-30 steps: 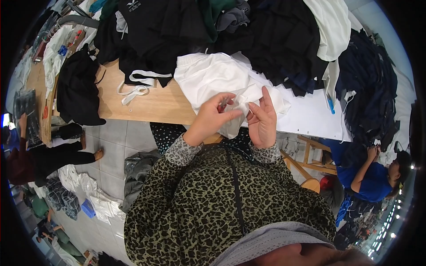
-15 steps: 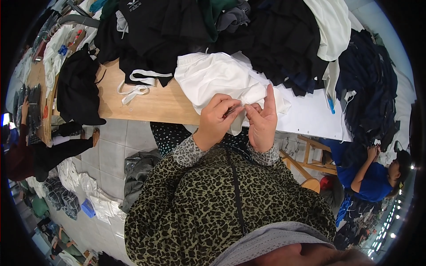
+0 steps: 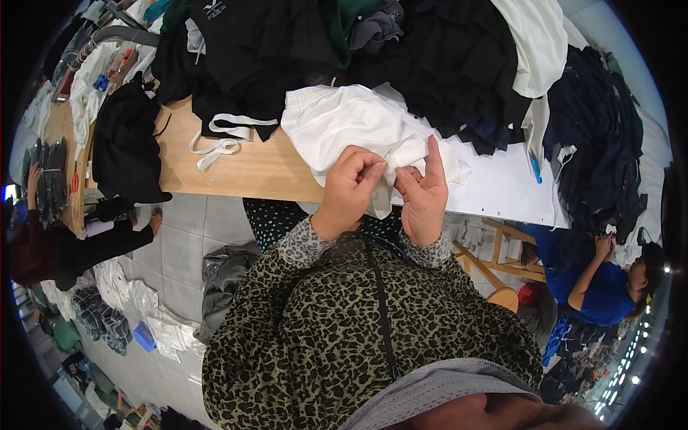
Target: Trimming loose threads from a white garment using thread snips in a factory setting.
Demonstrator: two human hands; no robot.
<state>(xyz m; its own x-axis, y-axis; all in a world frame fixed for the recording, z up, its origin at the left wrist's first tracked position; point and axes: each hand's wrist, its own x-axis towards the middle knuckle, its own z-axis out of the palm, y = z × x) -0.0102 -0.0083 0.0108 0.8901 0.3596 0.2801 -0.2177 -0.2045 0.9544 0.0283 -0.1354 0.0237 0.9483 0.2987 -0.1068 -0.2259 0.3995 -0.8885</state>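
Observation:
A white garment (image 3: 342, 118) with a gathered elastic waistband lies bunched at the table's front edge, part of it hanging over. My right hand (image 3: 426, 201) pinches a fold of it between thumb and curled fingers, its index finger raised straight up. Just left of that fold, my left hand (image 3: 346, 192) is closed, with thumb and index finger pressed together close to the cloth. A small dark bit shows between its fingers, too hidden to name. The two hands are close together, fingertips almost meeting.
Black garments (image 3: 279, 43) are heaped along the table's far side. White cords (image 3: 222, 143) lie on the wooden tabletop (image 3: 269, 168). A blue-tipped pen-like thing (image 3: 535, 170) rests at right beside dark navy clothes (image 3: 591, 136). A person in blue (image 3: 605, 290) works at far right near a wooden stool (image 3: 504, 297).
My left hand has shifted slightly, its thumb now pointing up toward the fold; the dark red thing in its fingers shows less. My right hand keeps its pinch almost unmoved.

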